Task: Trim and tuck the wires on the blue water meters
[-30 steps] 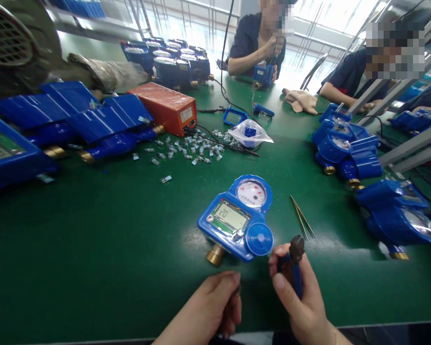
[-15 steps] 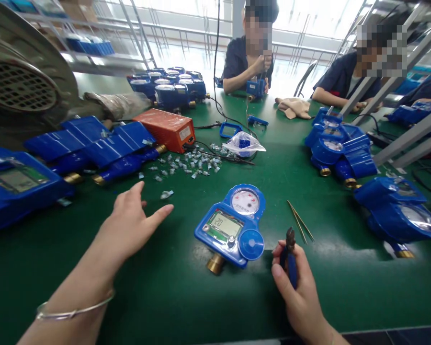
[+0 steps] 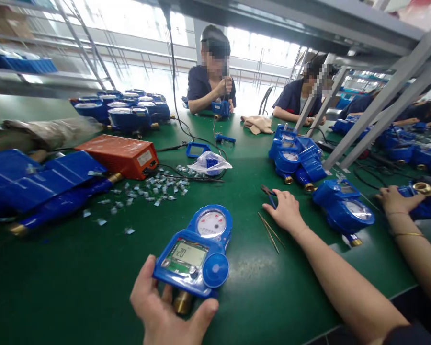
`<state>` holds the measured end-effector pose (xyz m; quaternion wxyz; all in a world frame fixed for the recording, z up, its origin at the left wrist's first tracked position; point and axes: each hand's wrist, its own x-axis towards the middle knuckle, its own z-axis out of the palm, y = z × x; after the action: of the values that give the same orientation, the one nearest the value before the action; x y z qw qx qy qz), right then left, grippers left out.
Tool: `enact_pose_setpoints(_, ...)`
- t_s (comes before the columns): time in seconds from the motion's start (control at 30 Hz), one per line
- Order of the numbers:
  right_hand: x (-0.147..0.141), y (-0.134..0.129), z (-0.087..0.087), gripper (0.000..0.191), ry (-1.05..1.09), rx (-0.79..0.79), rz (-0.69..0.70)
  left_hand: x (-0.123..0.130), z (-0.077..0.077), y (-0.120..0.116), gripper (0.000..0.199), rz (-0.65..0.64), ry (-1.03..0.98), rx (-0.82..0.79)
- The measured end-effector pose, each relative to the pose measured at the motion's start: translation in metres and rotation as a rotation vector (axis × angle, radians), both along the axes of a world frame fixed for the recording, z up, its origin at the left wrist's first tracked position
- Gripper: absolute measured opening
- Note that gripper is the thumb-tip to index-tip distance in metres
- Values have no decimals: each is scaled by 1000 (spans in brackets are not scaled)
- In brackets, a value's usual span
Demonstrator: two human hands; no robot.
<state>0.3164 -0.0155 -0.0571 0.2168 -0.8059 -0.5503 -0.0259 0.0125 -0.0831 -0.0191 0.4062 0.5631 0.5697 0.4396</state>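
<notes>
A blue water meter [image 3: 197, 254] lies face up in front of me, its round dial at the far end and its display reading 20. My left hand [image 3: 165, 306] grips its near end around the brass fitting [image 3: 183, 303], fingers at the left side and thumb at the right. Further right, my right hand [image 3: 287, 211] reaches over the table with dark-tipped cutting pliers [image 3: 267, 192] between thumb and fingers; their blue handles are partly hidden. Brass-coloured tweezers [image 3: 269, 232] lie just below that hand.
Small clear-and-blue pieces [image 3: 154, 187] are scattered by an orange box [image 3: 120, 154]. Blue meters stand at left, at the back [image 3: 131, 115] and at right [image 3: 345, 203]. A co-worker's hand [image 3: 397, 200] holds a meter at far right. Grey metal struts [image 3: 377, 96] rise behind.
My left hand has moved from beside the scattered pieces onto the water meter. My right hand has carried the pliers forward, beyond the tweezers. The view has turned to the right.
</notes>
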Motion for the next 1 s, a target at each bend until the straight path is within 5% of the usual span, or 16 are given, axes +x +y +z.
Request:
enact_pose_setpoints(0.2,-7,-15,-1,36,-57,-11,86,1,7,18,104,4,-6,-55)
enact_pose_setpoints(0.4,-27,-73,-9,23,-20,-103,221,-11,6,44,104,-264,-77,-90)
enact_pose_setpoints(0.53,-28,-87,-15,24,35,-85,211,-9,3,54,109,-431,-227,-64)
enact_pose_setpoints(0.67,-29,-97,0,24,165,-5,191,-13,-4,55,92,-556,-299,40)
enact_pose_setpoints(0.73,-39,-108,13,23,323,31,226,-16,-6,49,73,-488,-273,123)
enact_pose_setpoints(0.83,-74,-129,28,13,836,162,366,-19,-4,31,48,-155,-118,144)
enact_pose_setpoints(0.9,-104,-140,32,5,1124,240,461,-19,-3,15,31,-20,-80,-2)
enact_pose_setpoints(1.0,-143,-147,30,8,1215,329,530,-17,-3,-9,22,-148,-328,-406)
